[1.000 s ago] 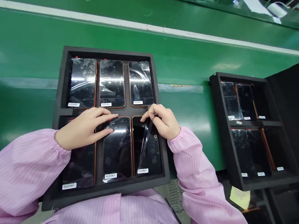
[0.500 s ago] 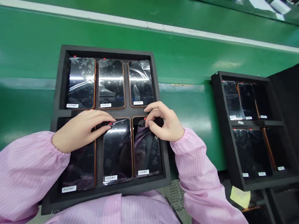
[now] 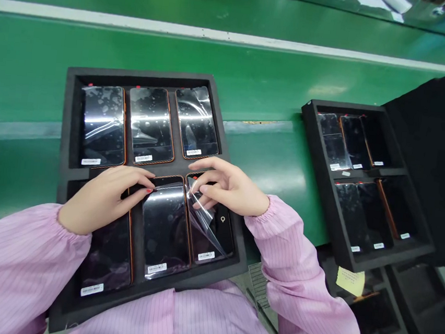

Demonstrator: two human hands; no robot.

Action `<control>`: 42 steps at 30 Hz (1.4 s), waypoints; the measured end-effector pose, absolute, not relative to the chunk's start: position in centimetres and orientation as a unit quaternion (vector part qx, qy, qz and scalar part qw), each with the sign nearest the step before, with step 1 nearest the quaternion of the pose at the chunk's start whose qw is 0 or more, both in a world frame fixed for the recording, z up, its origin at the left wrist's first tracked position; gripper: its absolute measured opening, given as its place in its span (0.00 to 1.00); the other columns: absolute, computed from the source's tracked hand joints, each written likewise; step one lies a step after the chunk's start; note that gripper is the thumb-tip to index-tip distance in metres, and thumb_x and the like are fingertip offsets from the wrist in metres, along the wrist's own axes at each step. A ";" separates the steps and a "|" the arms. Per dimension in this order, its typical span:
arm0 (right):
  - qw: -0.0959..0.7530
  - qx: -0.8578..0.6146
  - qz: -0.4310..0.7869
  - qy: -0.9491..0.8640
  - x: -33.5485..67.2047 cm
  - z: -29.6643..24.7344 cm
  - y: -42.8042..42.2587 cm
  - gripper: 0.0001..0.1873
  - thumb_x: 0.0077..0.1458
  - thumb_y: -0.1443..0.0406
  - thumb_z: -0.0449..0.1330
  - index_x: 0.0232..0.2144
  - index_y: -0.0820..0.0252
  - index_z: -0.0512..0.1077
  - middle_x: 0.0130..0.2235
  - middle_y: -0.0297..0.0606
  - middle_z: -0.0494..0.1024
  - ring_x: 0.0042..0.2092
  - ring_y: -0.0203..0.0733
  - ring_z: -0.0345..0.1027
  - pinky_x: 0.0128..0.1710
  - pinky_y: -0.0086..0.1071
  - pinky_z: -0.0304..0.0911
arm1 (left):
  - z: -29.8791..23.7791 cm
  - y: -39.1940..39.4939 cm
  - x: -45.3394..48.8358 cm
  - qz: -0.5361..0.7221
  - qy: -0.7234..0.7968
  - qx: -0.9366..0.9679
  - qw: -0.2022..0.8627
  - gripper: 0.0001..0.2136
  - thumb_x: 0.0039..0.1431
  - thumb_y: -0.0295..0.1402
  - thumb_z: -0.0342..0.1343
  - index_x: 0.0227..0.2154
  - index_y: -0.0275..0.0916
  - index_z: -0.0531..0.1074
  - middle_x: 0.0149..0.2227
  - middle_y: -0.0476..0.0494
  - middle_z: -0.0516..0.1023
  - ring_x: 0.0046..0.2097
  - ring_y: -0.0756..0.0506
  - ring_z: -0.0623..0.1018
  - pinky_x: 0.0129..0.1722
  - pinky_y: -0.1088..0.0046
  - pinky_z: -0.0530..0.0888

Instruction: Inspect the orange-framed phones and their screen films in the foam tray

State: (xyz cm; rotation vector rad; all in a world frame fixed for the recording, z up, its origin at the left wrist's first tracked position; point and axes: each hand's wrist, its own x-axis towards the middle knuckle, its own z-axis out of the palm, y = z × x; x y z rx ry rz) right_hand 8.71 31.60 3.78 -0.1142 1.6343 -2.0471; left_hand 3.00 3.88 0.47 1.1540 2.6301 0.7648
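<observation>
A black foam tray (image 3: 68, 136) holds several smartphones with orange edges, lying screen up under clear film with white barcode labels. My left hand (image 3: 105, 197) pinches the red tab of the film on the lower middle phone (image 3: 167, 230), near its top left corner. On the lower right phone (image 3: 226, 235), the clear protective film (image 3: 204, 218) is peeled up from the upper right and creased diagonally. My right hand (image 3: 232, 189) grips this film between bent fingers. Part of the lower left phone (image 3: 107, 255) is hidden beneath my left hand.
A second foam tray (image 3: 314, 149) with several phones stands to the right, beside a black foam panel (image 3: 424, 155). Below it, a yellow note (image 3: 350, 280) lies by further dark trays. A white strip (image 3: 141, 29) crosses the green table (image 3: 270, 82).
My right hand has pulled up the film on the lower right phone, which lay flat before. My left hand's pinch stays at the lower middle phone's top. The view has shifted slightly.
</observation>
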 end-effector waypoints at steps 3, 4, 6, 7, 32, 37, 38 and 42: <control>0.271 -0.005 -0.755 0.597 8.6 4.0 31.6 0.19 0.58 0.74 0.54 0.51 0.57 0.61 0.37 0.33 0.75 0.33 0.33 0.77 0.29 0.22 0.73 | 0.8 3.9 3.1 0.253 0.876 0.402 0.083 0.08 0.62 0.38 0.49 0.35 0.44 0.72 0.47 0.44 0.78 0.49 0.40 0.76 0.51 0.58 0.70; 0.273 0.000 -0.754 0.597 8.6 4.0 31.6 0.19 0.58 0.74 0.54 0.51 0.56 0.61 0.37 0.33 0.75 0.33 0.33 0.77 0.28 0.22 0.73 | 1.0 3.9 3.1 0.252 0.873 0.410 0.080 0.07 0.62 0.36 0.49 0.33 0.43 0.71 0.48 0.44 0.78 0.49 0.40 0.76 0.50 0.58 0.70; 0.270 0.000 -0.751 0.602 8.6 4.1 31.7 0.19 0.58 0.73 0.54 0.51 0.57 0.61 0.37 0.33 0.75 0.33 0.34 0.77 0.29 0.23 0.73 | 1.3 3.9 3.2 0.249 0.865 0.429 0.071 0.06 0.60 0.33 0.49 0.30 0.42 0.70 0.48 0.43 0.77 0.50 0.39 0.76 0.49 0.57 0.70; 0.263 -0.006 -0.748 0.609 8.5 4.1 31.8 0.19 0.58 0.73 0.54 0.51 0.57 0.61 0.37 0.33 0.76 0.33 0.34 0.77 0.30 0.24 0.73 | 1.4 3.9 3.2 0.248 0.860 0.440 0.067 0.06 0.59 0.32 0.49 0.29 0.42 0.69 0.48 0.43 0.77 0.50 0.39 0.76 0.49 0.57 0.69; 0.154 -0.022 -0.381 0.911 15.7 6.6 30.8 0.19 0.62 0.70 0.51 0.55 0.65 0.66 0.35 0.38 0.74 0.30 0.35 0.69 0.33 0.34 0.70 | 1.3 3.9 3.8 0.359 0.776 0.513 0.072 0.08 0.50 0.19 0.47 0.26 0.40 0.61 0.31 0.52 0.77 0.34 0.49 0.75 0.39 0.67 0.68; 0.038 -0.039 -0.187 0.981 18.4 6.3 30.4 0.17 0.62 0.71 0.52 0.53 0.69 0.69 0.42 0.45 0.75 0.40 0.46 0.71 0.39 0.42 0.71 | 1.4 4.0 3.7 0.355 0.774 0.520 0.066 0.08 0.49 0.19 0.48 0.27 0.40 0.61 0.30 0.51 0.77 0.34 0.48 0.75 0.38 0.68 0.68; 0.026 -0.042 -0.157 0.986 18.7 6.3 30.3 0.16 0.62 0.71 0.52 0.51 0.70 0.70 0.41 0.44 0.76 0.39 0.46 0.71 0.38 0.43 0.71 | 1.5 4.0 3.6 0.353 0.773 0.522 0.066 0.08 0.49 0.19 0.48 0.26 0.40 0.61 0.30 0.51 0.78 0.33 0.48 0.75 0.38 0.68 0.68; 0.013 -0.061 -0.098 0.993 19.4 6.5 30.0 0.15 0.64 0.70 0.50 0.47 0.68 0.73 0.33 0.40 0.75 0.33 0.44 0.68 0.32 0.41 0.69 | 1.6 4.1 3.6 0.352 0.773 0.524 0.062 0.09 0.48 0.19 0.47 0.26 0.40 0.60 0.31 0.51 0.78 0.32 0.49 0.75 0.38 0.69 0.68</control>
